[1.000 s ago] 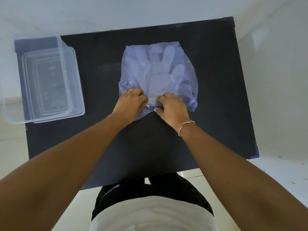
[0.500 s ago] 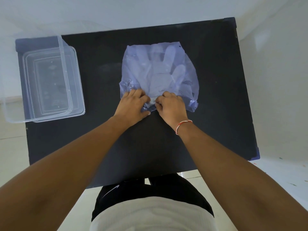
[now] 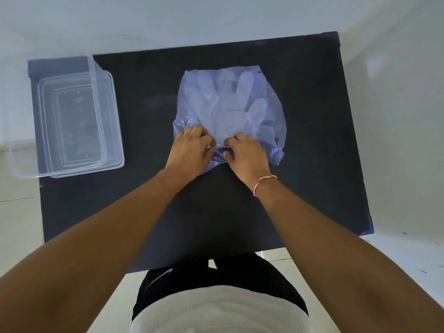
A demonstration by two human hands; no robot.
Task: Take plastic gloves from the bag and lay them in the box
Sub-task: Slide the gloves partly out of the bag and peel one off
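Observation:
A thin bluish plastic bag (image 3: pixel 271 111) lies flat in the middle of the black table (image 3: pixel 312 140). Pale plastic gloves (image 3: pixel 230 104) show through it, fingers pointing away from me. My left hand (image 3: pixel 192 150) and my right hand (image 3: pixel 247 152) sit side by side at the bag's near edge, fingers pinching the crumpled plastic at its mouth. A clear plastic box (image 3: pixel 72 121) stands at the table's left edge, well apart from both hands, with nothing inside that I can see.
A clear lid or wall (image 3: pixel 95 75) rises along the box's right side. Pale floor and white walls surround the table. Bare black tabletop lies between the box and the bag, and to the right of the bag.
Both hands stay at the bag's near edge. Their fingers have drawn closer together and bunched the plastic at the opening a little more. The bag and box have not shifted.

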